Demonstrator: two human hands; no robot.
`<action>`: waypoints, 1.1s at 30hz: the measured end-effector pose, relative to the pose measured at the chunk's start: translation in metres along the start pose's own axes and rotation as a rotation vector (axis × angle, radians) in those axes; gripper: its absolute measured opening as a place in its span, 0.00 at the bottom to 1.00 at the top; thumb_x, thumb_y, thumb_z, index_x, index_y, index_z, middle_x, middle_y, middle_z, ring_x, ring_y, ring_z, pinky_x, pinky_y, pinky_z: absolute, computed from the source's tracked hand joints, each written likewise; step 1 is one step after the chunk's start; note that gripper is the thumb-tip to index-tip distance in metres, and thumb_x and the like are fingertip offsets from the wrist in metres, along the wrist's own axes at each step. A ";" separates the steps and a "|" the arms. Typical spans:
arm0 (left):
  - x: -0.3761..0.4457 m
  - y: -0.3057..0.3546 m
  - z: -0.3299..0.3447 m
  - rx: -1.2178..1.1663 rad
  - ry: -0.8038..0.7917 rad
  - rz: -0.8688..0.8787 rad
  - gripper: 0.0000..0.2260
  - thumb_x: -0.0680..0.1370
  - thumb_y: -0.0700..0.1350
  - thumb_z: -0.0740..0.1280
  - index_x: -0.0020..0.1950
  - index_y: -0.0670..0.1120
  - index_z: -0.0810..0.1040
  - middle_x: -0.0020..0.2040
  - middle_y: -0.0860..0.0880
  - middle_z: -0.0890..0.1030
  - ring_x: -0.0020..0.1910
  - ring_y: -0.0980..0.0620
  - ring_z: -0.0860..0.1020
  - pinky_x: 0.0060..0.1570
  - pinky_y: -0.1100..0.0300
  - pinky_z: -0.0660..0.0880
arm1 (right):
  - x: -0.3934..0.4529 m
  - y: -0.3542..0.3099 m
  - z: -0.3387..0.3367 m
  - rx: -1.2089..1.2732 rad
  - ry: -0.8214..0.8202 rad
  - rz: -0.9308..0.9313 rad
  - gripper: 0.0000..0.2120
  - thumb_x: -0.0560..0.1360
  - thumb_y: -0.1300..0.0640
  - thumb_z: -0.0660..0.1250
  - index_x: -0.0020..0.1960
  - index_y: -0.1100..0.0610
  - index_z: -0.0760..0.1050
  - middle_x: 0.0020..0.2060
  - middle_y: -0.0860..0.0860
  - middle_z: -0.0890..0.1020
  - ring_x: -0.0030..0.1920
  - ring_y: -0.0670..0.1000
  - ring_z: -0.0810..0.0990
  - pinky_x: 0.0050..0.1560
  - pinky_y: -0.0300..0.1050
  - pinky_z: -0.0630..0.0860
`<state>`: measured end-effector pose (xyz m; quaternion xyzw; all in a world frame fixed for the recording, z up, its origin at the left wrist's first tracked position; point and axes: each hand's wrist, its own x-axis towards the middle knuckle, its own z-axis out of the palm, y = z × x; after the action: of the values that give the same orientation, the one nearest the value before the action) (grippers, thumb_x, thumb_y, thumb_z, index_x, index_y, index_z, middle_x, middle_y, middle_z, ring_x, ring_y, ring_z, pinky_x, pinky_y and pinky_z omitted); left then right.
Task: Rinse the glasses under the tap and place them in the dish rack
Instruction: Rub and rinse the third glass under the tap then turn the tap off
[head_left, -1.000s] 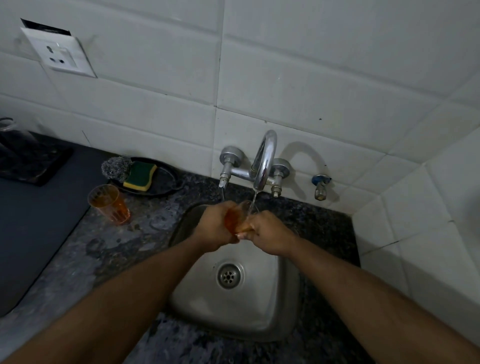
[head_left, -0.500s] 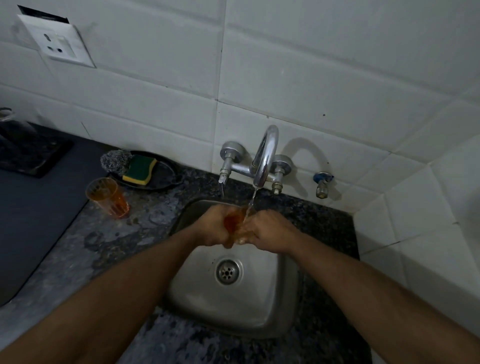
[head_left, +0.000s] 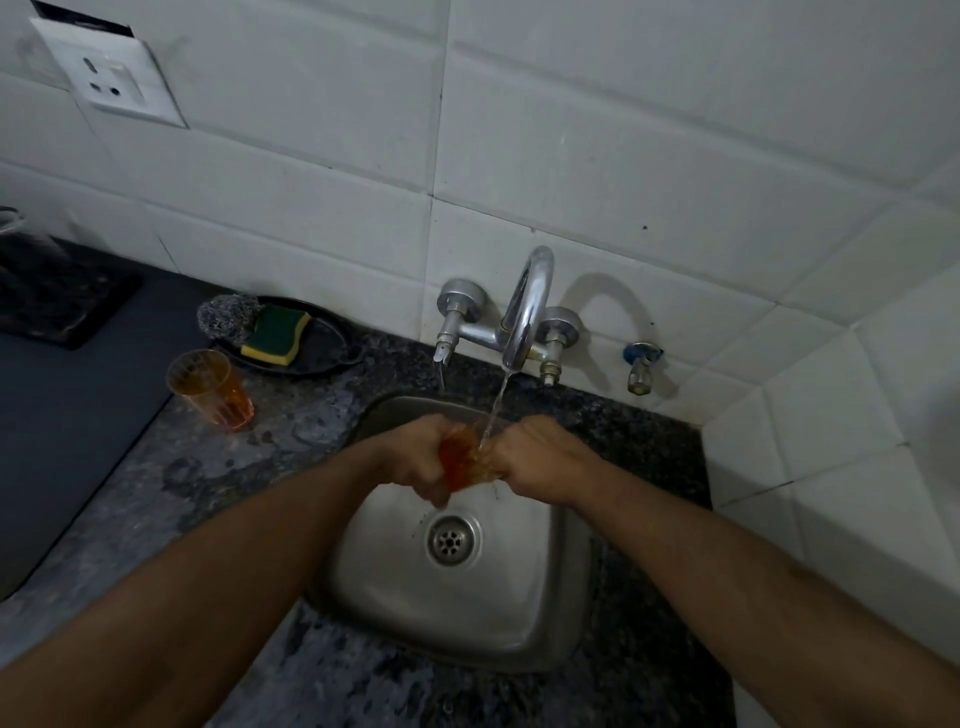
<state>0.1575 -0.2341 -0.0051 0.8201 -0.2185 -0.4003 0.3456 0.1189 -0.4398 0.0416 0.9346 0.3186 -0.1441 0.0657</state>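
Steel sink (head_left: 545, 613), hands (head_left: 470, 457) gripping wet orange glass (head_left: 460, 462), tap (head_left: 524, 306) running

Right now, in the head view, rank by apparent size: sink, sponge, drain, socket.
1. sink, clearly the largest.
2. socket.
3. sponge and drain look alike, so I will not rank them; the socket sits farther away, so true sizes may differ.

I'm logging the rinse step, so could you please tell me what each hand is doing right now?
Left hand: closed on the orange translucent glass.
Right hand: closed on the same glass.
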 end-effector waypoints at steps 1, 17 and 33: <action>0.002 -0.002 0.003 -0.013 0.093 0.015 0.29 0.63 0.34 0.83 0.62 0.48 0.81 0.54 0.51 0.84 0.53 0.54 0.83 0.53 0.59 0.80 | 0.000 -0.002 0.002 0.076 0.012 0.029 0.06 0.80 0.59 0.68 0.51 0.50 0.83 0.42 0.46 0.82 0.41 0.49 0.79 0.41 0.44 0.68; 0.004 0.006 0.024 0.022 0.631 0.199 0.22 0.63 0.41 0.83 0.54 0.49 0.81 0.45 0.54 0.83 0.44 0.57 0.82 0.46 0.53 0.81 | 0.003 -0.016 0.006 0.525 0.091 0.149 0.05 0.79 0.46 0.71 0.50 0.44 0.86 0.45 0.41 0.86 0.45 0.44 0.82 0.52 0.49 0.80; -0.010 0.003 0.031 -0.191 0.528 0.084 0.26 0.63 0.29 0.78 0.55 0.50 0.81 0.45 0.53 0.84 0.43 0.57 0.83 0.37 0.67 0.77 | -0.006 -0.039 -0.005 1.089 0.052 0.485 0.06 0.79 0.62 0.73 0.54 0.55 0.85 0.43 0.50 0.88 0.38 0.51 0.88 0.45 0.51 0.87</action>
<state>0.1264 -0.2419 -0.0116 0.8500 -0.1161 -0.1767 0.4824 0.0912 -0.4115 0.0467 0.8831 -0.0221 -0.2448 -0.3997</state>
